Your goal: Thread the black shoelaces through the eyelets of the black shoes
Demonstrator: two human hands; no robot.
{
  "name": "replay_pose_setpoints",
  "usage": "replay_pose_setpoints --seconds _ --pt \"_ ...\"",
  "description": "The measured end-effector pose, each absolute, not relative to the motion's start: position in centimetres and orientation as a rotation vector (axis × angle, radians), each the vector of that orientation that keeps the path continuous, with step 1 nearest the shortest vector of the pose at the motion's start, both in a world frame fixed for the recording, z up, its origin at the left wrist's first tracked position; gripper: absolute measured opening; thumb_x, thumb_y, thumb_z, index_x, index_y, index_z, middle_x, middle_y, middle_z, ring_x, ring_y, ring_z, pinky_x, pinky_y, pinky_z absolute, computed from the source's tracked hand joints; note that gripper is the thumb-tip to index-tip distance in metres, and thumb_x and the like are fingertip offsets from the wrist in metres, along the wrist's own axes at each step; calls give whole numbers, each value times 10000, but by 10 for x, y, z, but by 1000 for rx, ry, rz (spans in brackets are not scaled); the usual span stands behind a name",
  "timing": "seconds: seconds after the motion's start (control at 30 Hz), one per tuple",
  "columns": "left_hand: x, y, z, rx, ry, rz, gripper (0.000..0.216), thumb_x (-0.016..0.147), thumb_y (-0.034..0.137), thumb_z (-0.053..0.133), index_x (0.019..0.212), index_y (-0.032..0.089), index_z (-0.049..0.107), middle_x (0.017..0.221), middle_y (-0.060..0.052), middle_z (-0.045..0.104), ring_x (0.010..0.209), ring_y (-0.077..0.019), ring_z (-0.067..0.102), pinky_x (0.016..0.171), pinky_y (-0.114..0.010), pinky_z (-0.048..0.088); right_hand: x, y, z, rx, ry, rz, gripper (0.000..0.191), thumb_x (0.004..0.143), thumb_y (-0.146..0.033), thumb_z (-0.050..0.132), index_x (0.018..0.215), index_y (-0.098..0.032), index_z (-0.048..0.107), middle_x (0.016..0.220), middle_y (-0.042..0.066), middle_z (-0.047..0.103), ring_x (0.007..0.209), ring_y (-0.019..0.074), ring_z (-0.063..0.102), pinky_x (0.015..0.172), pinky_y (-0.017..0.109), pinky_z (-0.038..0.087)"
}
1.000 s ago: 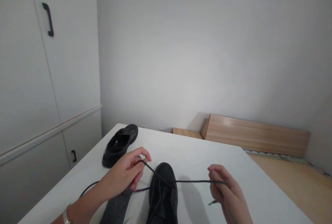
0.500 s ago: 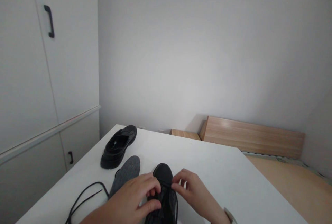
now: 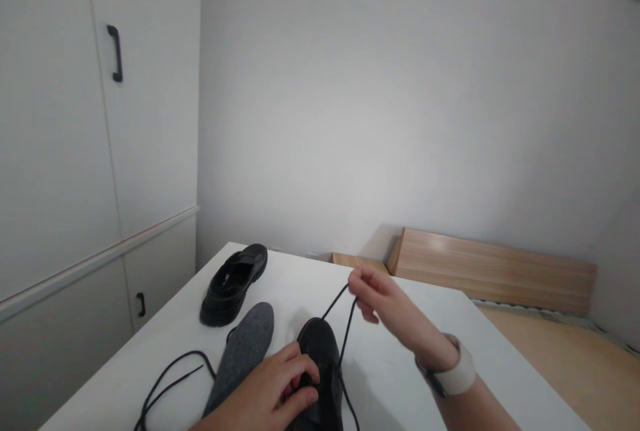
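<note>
A black lace-up shoe [image 3: 325, 348] points away from me at the table's near side, its heel end cut off by the frame. My left hand [image 3: 283, 384] rests over the shoe's left side with fingers curled; whether they grip the shoe or a lace is hidden. Raised above the toe, my right hand [image 3: 374, 292] pinches a black shoelace [image 3: 346, 334], which hangs in a loop from the fingers down to the shoe. Left of the shoe lies a grey felt insole [image 3: 249, 344], partly covered by my left forearm.
Another black shoe [image 3: 234, 284] stands at the table's far left. A loose black lace [image 3: 170, 378] curls near the left edge of the white table [image 3: 420, 351]. White cabinets [image 3: 150, 118] border the left side; a wooden headboard [image 3: 490, 261] is behind on the right.
My right hand has risen from the shoe's side, up and to the right, drawing the lace out in a loop. My left hand stays on the shoe. The view has shifted slightly.
</note>
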State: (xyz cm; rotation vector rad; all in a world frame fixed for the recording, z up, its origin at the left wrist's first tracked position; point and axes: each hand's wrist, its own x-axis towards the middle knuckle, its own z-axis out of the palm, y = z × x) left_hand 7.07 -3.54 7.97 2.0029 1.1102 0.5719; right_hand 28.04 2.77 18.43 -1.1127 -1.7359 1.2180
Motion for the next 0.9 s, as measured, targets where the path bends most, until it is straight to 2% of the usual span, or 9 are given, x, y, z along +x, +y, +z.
replay_pose_setpoints --seconds 0.07,0.17,0.27,0.33,0.47,0.6,0.7,0.77,0.9 --pt "71 -35 79 1993 1104 593 164 950 295 528 1017 221 658 969 -12 558 865 -147 550 759 -235 396 280 28 217 -914 -1572 1023 408 823 -568 658 752 -203 491 539 -104 402 455 52 346 427 192 276" --pt "71 -37 81 1984 1100 605 181 945 321 527 1006 223 666 954 -9 554 837 -140 544 744 -230 399 279 29 269 -569 -1338 643 334 833 -470 694 757 -199 516 653 -67 496 537 65 476 491 206 392" --pt "70 -38 83 1987 1113 601 196 940 326 515 1009 225 668 937 -8 549 829 -143 541 743 -236 403 275 32 308 -332 -1224 312 231 885 -383 648 804 -214 513 734 -49 523 601 83 536 559 239 466" --pt "70 -38 82 1990 1111 607 200 928 325 522 1024 231 669 928 -7 550 824 -146 543 743 -243 406 268 33 321 -245 -1241 129 171 929 -339 580 832 -231 491 741 -49 517 608 95 551 578 262 483" --pt "73 -35 80 1949 1193 734 174 895 319 547 998 209 634 875 -7 570 795 -154 546 728 -254 416 242 29 322 -240 -1396 -145 140 974 -295 506 848 -241 478 742 -45 491 601 104 526 572 283 437" --pt "80 -24 87 1825 1337 969 331 877 380 579 1140 185 533 774 19 575 683 -150 527 653 -260 403 208 12 314 -267 -1580 -22 144 1002 -314 472 875 -247 475 747 -49 482 602 92 505 569 259 431" --pt "76 -11 90 1838 1277 1026 282 919 420 506 987 179 635 687 16 574 639 -149 523 619 -264 387 187 -2 311 -279 -1674 143 161 1019 -340 432 890 -247 460 743 -59 473 604 76 515 565 225 439" --pt "64 -5 90 1747 1261 1111 369 939 465 454 856 173 665 631 8 561 613 -151 527 596 -263 392 177 -9 308 -275 -1712 240 150 1020 -324 430 894 -245 452 740 -62 474 610 72 521 577 217 450" --pt "27 -3 96 1453 1298 1428 477 899 608 502 925 166 681 606 15 549 578 -151 520 546 -252 402 166 -7 286 -320 -1803 444 131 990 -300 496 885 -228 465 762 -49 530 633 73 533 605 220 460"
